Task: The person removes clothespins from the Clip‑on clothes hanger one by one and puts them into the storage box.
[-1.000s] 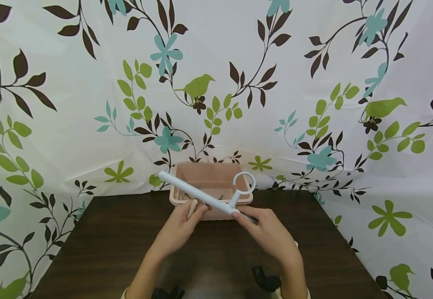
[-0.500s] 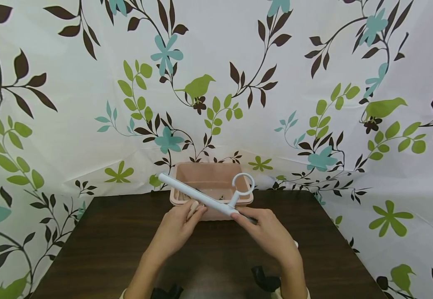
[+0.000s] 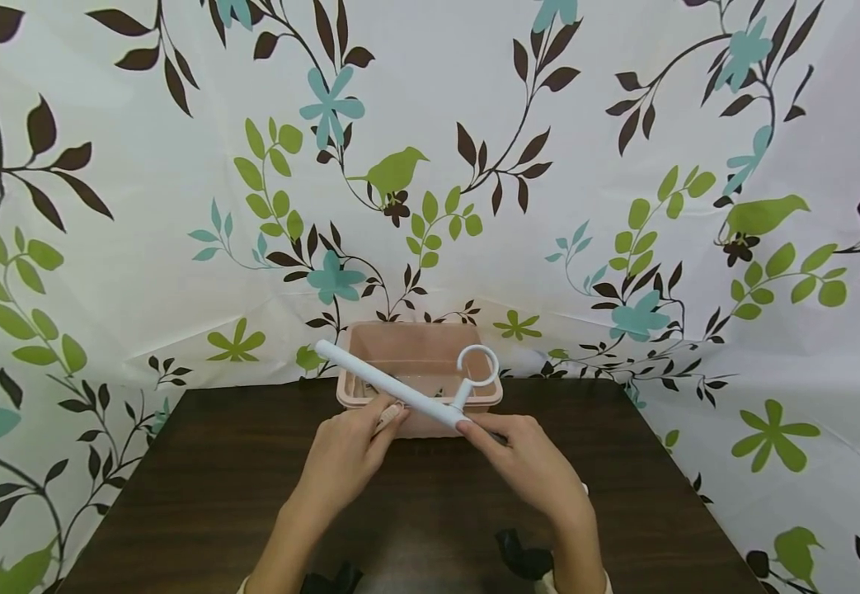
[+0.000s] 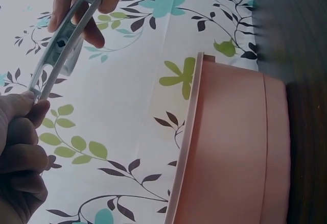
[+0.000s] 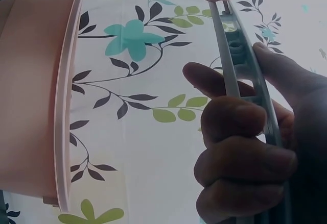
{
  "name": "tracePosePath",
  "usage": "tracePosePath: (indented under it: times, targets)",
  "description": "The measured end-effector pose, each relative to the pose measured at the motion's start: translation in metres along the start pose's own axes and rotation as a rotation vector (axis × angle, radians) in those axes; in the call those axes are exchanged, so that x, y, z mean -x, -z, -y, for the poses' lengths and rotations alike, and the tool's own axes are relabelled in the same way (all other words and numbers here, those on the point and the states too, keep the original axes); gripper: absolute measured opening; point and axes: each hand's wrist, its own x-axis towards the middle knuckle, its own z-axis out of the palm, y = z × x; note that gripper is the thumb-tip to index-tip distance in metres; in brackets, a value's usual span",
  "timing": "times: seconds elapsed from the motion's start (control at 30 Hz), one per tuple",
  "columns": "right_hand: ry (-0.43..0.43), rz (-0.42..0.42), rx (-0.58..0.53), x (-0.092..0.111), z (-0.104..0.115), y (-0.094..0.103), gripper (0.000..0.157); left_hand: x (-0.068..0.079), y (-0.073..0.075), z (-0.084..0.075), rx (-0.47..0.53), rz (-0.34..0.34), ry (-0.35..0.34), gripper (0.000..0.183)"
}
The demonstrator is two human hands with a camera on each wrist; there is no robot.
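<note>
A pale blue clothes hanger [image 3: 422, 402] is held aloft at a slant in front of the tub, its round hook [image 3: 467, 391] pointing up. My right hand [image 3: 537, 470] grips its lower right end, fingers curled round the slotted bar [image 5: 223, 50] in the right wrist view. My left hand [image 3: 344, 454] is under the bar's middle in the head view, a small pale piece [image 3: 391, 415] showing between thumb and finger. In the left wrist view, thumb and finger of the left hand [image 4: 20, 142] pinch the end of the hollow-backed hanger [image 4: 79, 28].
Behind the hands a pink plastic tub [image 3: 415, 342] stands at the back of the dark wooden table [image 3: 214, 478]; its contents are mostly hidden. A leaf-patterned sheet [image 3: 511, 272] hangs behind and beside the table. Black curved pieces [image 3: 522, 557] show near both wrists.
The hanger's hook has shifted slightly left and down. My left hand has turned a little, and the pale piece between its fingers shows less. Both hands stay on the hanger.
</note>
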Motion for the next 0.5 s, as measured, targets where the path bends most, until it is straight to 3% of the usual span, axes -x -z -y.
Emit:
tracePosePath:
  times: [0.27,0.5]
  targets:
    - [0.015,0.008,0.008,-0.0004,0.0004,0.0013,0.034,-0.0005,0.0016,0.0007,-0.010,0.015,0.016,0.013]
    - [-0.039,0.011,-0.006,0.0015,0.0000,0.0041,0.035,-0.0008,0.0061,0.0037,0.021,0.046,0.066,0.011]
